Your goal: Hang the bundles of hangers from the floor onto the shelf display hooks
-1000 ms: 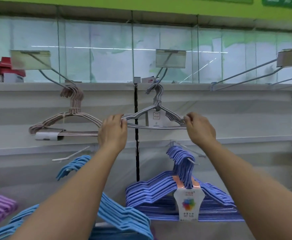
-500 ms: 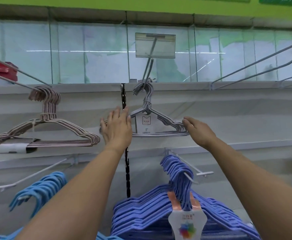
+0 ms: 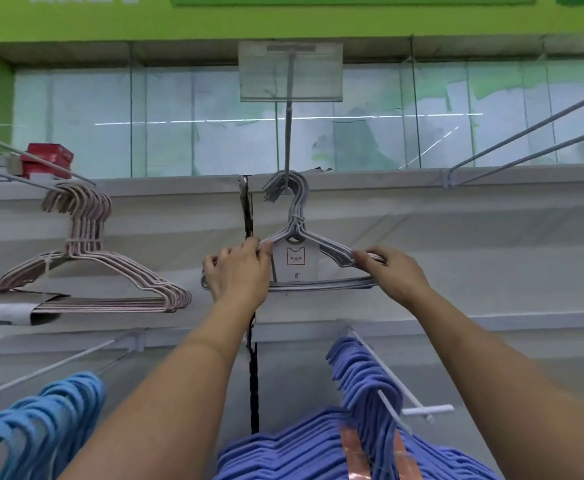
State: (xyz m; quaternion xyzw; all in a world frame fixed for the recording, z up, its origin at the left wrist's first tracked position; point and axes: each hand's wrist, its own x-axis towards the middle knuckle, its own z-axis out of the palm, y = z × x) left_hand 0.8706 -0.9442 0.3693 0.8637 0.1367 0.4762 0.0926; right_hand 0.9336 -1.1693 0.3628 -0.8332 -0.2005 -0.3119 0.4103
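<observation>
hanging grey hanger bundle (image 3: 297, 233), white-tagged

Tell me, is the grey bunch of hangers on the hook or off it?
On. The grey hanger bundle has its curled tops looped over the display hook, while the left hand and right hand grip its ends.

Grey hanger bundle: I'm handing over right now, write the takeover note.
Left hand grips the grey hanger bundle's left shoulder; right hand holds its right shoulder.
Its hooks are already over the middle display hook.
Pink hanger bundle hangs on the hook to the left; purple bundles and blue bundles hang on the lower row.
Left: release the grey bundle, then check the floor, which is out of view, for more.
</observation>
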